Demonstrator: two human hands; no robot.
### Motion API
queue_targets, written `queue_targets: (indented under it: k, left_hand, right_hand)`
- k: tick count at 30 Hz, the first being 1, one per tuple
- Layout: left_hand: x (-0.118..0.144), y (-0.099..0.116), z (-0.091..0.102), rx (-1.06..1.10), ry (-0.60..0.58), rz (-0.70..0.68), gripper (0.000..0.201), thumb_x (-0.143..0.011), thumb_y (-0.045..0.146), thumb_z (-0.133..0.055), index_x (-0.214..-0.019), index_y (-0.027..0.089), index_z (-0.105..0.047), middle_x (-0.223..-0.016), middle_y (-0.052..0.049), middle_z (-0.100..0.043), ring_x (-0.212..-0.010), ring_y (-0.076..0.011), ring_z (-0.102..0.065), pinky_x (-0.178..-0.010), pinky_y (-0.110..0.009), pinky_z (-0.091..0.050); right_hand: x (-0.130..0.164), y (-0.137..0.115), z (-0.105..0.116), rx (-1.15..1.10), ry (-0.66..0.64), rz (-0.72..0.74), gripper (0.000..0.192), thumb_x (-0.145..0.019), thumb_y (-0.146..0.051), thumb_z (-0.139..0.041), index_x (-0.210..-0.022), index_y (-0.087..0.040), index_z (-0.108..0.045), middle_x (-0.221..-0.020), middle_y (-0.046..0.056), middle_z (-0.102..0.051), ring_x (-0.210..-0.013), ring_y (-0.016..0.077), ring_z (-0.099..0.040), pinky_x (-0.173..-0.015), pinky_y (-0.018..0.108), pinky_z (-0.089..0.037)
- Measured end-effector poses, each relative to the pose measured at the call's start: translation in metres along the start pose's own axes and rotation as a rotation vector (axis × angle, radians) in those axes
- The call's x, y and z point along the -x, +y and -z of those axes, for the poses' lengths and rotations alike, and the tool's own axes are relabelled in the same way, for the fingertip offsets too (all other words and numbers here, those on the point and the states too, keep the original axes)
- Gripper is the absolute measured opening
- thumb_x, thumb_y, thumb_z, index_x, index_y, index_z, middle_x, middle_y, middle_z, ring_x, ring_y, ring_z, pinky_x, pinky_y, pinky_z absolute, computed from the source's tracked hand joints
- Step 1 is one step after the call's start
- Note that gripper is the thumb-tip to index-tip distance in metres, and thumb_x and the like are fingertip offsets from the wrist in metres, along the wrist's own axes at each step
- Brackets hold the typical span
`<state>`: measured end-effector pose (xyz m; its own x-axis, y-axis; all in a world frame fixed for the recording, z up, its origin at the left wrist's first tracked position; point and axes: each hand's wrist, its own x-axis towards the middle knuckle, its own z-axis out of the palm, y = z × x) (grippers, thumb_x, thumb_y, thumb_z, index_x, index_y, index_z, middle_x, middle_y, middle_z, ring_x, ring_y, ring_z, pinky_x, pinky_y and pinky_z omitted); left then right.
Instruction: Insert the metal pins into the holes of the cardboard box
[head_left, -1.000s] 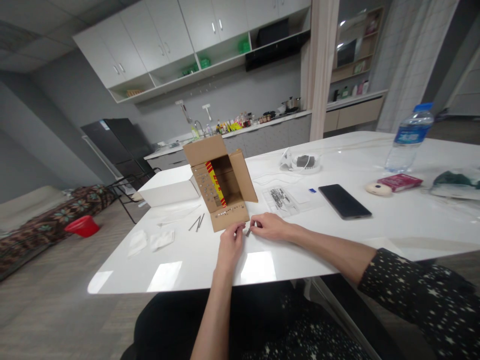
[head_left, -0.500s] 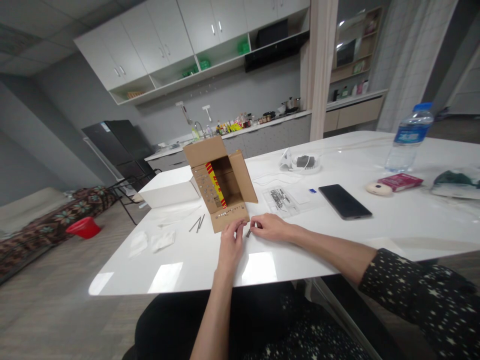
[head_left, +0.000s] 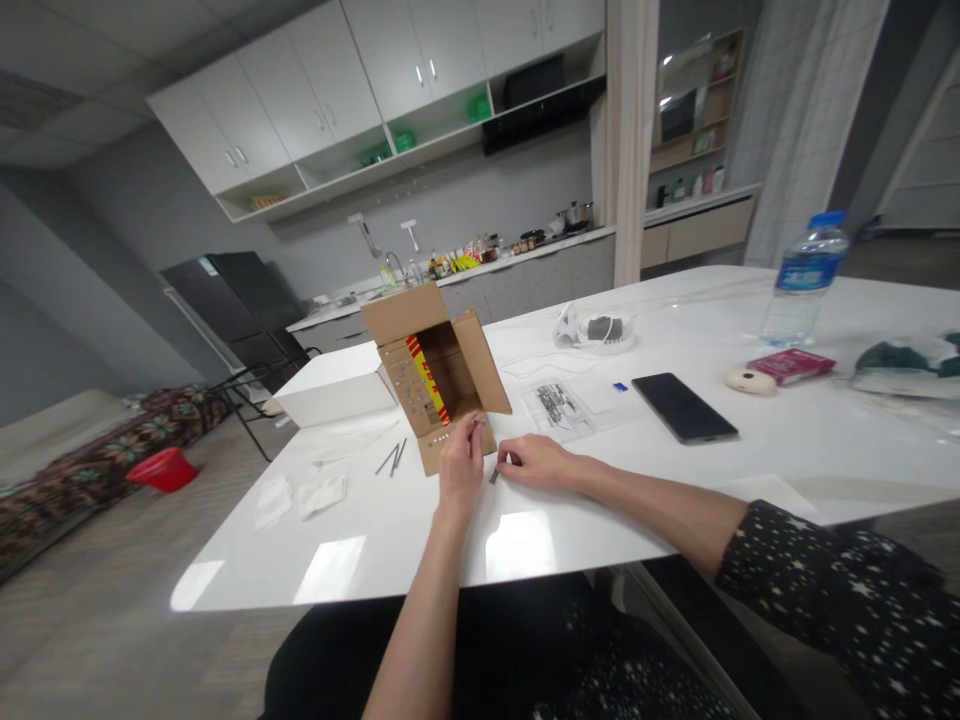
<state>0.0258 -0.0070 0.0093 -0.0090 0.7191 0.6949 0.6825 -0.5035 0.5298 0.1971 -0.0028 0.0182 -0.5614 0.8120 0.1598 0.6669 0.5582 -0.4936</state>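
My left hand is closed in a pinch over the lower flap of an open cardboard box; whatever sits between its fingertips is too small to make out. Small shiny round pieces lie in a row on that flap, partly covered by the hand. Resting on the table to the right of the flap, my right hand pinches a short dark metal rod, which looks like a screw. A few similar longer metal rods lie left of the box. More small bits dot the box's left flap.
On the white table are a clear plastic bag of dark metal pieces, a black phone, a water bottle, a dark pink box, a white box and crumpled tissues.
My left hand has moved up and forward from the flap's front edge to over the flap, near the box opening. The right hand stays almost in place with the rod.
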Motion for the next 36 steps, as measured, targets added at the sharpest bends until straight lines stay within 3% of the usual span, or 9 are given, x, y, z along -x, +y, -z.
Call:
queue_targets:
  k: [6,13,19,27,36]
  left_hand:
    - [0.005,-0.01,-0.006,-0.036,0.085,-0.021,0.021,-0.094,0.027,-0.048,-0.108,0.021,-0.062,-0.1,-0.006,-0.073,-0.091,-0.0174,-0.068,-0.084,-0.032,-0.053]
    - [0.013,-0.017,-0.005,-0.053,0.041,-0.022,0.02,-0.092,0.028,-0.051,-0.102,0.02,-0.066,-0.099,-0.007,-0.072,-0.085,-0.0166,-0.066,-0.075,-0.03,-0.052]
    - [0.014,-0.008,0.001,-0.024,0.044,0.03,0.02,-0.091,0.029,-0.053,-0.1,0.02,-0.068,-0.095,-0.007,-0.069,-0.083,-0.0163,-0.063,-0.066,-0.027,-0.05]
    - [0.013,-0.006,0.003,-0.011,0.019,0.041,0.018,-0.089,0.029,-0.054,-0.095,0.019,-0.069,-0.09,-0.006,-0.068,-0.077,-0.0151,-0.061,-0.069,-0.028,-0.05]
    - [0.015,-0.013,0.002,-0.004,-0.034,0.146,0.02,-0.086,0.034,-0.057,-0.093,0.02,-0.07,-0.08,-0.004,-0.072,-0.073,-0.0158,-0.066,-0.071,-0.029,-0.051]
  right_hand:
    - [0.0,-0.002,0.001,0.016,0.011,-0.001,0.023,-0.086,-0.034,-0.053,-0.096,-0.023,-0.07,-0.08,0.003,-0.07,-0.073,0.0176,-0.061,-0.062,0.024,-0.034]
    - [0.002,-0.006,0.005,0.009,0.003,-0.012,0.022,-0.086,-0.032,-0.053,-0.096,-0.022,-0.07,-0.082,0.003,-0.071,-0.074,0.0177,-0.062,-0.063,0.024,-0.035]
    - [0.001,-0.005,0.004,0.01,0.001,-0.019,0.021,-0.086,-0.032,-0.054,-0.096,-0.023,-0.07,-0.082,0.002,-0.071,-0.074,0.0171,-0.062,-0.063,0.024,-0.034]
    - [0.002,-0.006,0.003,0.001,0.008,-0.013,0.022,-0.085,-0.031,-0.053,-0.097,-0.023,-0.07,-0.084,0.002,-0.071,-0.074,0.0169,-0.061,-0.063,0.024,-0.034]
    - [0.002,-0.005,0.003,0.011,0.004,-0.001,0.023,-0.087,-0.033,-0.053,-0.096,-0.022,-0.071,-0.086,0.003,-0.072,-0.076,0.0171,-0.062,-0.063,0.024,-0.034]
